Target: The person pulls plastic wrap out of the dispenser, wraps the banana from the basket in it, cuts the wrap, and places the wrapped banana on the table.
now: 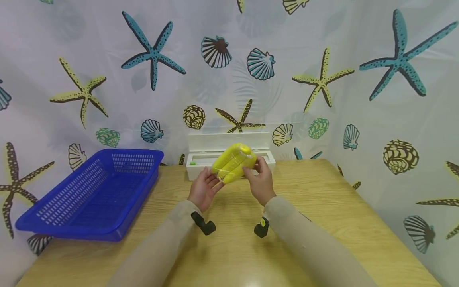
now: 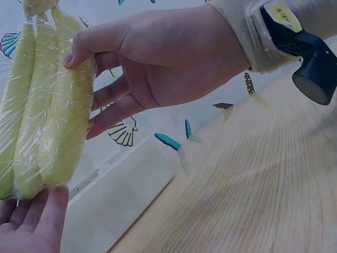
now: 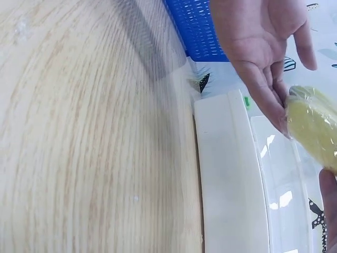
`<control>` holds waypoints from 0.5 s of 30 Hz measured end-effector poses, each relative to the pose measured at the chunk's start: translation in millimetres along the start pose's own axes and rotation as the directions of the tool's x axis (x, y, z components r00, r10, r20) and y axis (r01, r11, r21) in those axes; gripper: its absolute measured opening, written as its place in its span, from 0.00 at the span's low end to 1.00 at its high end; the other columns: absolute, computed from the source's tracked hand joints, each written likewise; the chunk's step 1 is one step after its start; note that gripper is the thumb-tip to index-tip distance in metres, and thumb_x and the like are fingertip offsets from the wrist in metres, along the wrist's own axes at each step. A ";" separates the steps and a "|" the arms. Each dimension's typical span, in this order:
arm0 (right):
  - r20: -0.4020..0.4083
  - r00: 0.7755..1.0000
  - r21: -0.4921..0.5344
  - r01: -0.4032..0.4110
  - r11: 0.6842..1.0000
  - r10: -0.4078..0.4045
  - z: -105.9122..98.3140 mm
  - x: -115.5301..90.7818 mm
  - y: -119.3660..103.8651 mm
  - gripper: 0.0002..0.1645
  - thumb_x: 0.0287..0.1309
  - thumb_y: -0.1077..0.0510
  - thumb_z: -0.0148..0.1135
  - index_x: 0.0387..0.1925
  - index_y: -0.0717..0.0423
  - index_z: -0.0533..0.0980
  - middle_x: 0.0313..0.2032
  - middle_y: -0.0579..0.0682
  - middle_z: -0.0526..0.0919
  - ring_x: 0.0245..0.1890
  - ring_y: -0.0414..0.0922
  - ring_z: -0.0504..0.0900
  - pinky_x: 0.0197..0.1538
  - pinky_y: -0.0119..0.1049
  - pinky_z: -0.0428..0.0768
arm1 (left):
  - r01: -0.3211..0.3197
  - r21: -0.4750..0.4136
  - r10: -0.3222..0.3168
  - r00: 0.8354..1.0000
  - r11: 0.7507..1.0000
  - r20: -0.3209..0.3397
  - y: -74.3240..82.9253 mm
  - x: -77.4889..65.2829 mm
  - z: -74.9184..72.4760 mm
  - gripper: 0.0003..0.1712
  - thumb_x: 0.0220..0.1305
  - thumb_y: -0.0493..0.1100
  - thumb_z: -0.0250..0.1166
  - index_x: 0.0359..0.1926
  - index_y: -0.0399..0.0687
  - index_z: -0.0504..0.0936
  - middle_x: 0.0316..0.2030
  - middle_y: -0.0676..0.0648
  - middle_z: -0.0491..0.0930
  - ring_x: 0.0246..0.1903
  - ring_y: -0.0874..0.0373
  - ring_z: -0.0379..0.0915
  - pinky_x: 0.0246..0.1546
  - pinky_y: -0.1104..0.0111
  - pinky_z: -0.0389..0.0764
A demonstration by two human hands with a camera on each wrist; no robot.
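A bunch of yellow bananas [image 1: 234,162], wrapped in clear film, is held up in front of me, above the table. My right hand [image 1: 261,181] grips one side of it; in the left wrist view the thumb of that hand [image 2: 163,58] presses on the outer banana. Palm turned up, my left hand [image 1: 203,191] touches the other end with extended fingers. The right wrist view has the left thumb standing apart from the bunch [image 3: 315,124]. Behind the bananas is a long white box [image 1: 201,172] with its lid raised and a small green tab at its left; they partly cover it.
To the left, a blue plastic basket [image 1: 123,215] with perforated sides stands on the wooden table [image 1: 315,207]. A curtain [image 1: 229,95] printed with starfish and shells hangs behind and along the right side. Each wrist carries a small black camera [image 1: 203,224].
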State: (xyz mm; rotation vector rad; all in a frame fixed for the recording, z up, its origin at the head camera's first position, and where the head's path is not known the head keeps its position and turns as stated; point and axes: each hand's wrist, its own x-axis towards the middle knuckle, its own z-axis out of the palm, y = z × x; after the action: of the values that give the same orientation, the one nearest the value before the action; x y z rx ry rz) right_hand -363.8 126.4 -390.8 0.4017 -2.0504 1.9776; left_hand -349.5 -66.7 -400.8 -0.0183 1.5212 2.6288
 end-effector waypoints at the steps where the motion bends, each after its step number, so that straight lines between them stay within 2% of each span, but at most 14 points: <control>1: 0.002 1.000 -0.003 0.004 1.000 -0.004 -0.2 -0.3 0.0 0.25 0.67 0.61 0.62 0.63 0.54 0.67 0.54 0.56 0.75 0.52 0.47 0.78 0.52 0.48 0.86 | -0.004 -0.005 0.004 1.000 1.000 0.007 -0.2 0.0 0.1 0.30 0.81 0.56 0.40 0.68 0.38 0.65 0.61 0.41 0.70 0.62 0.51 0.72 0.67 0.59 0.75; 7: 0.037 0.999 0.012 0.017 1.000 -0.017 -0.4 -1.1 -0.8 0.25 0.68 0.61 0.60 0.64 0.55 0.67 0.54 0.57 0.75 0.51 0.48 0.79 0.50 0.42 0.87 | -0.008 0.023 0.008 1.000 1.000 0.005 -1.1 1.5 -0.2 0.27 0.80 0.53 0.46 0.68 0.40 0.67 0.58 0.43 0.73 0.55 0.57 0.77 0.59 0.66 0.80; 12: 0.098 0.995 0.037 -0.006 0.999 0.002 -2.1 -0.4 -3.4 0.26 0.69 0.61 0.59 0.65 0.55 0.66 0.54 0.58 0.73 0.51 0.48 0.79 0.49 0.38 0.87 | 0.011 0.045 -0.010 1.000 0.999 -0.027 -2.2 2.5 -2.9 0.27 0.78 0.53 0.51 0.66 0.39 0.70 0.53 0.44 0.75 0.49 0.59 0.79 0.49 0.71 0.83; 15: 0.129 0.991 0.031 -0.027 0.999 0.023 -5.5 1.7 -5.0 0.27 0.70 0.61 0.58 0.67 0.54 0.65 0.55 0.58 0.73 0.50 0.48 0.79 0.48 0.38 0.87 | 0.016 0.040 -0.015 1.000 0.999 -0.020 -1.7 1.8 -3.7 0.25 0.78 0.51 0.50 0.65 0.38 0.70 0.49 0.46 0.75 0.45 0.60 0.78 0.46 0.72 0.83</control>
State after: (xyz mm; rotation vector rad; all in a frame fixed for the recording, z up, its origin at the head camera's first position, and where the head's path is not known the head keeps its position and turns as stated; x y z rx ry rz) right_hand -363.6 131.6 -385.3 0.5255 -2.1118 2.0514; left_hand -351.3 -68.9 -404.2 -0.0534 1.5729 2.5932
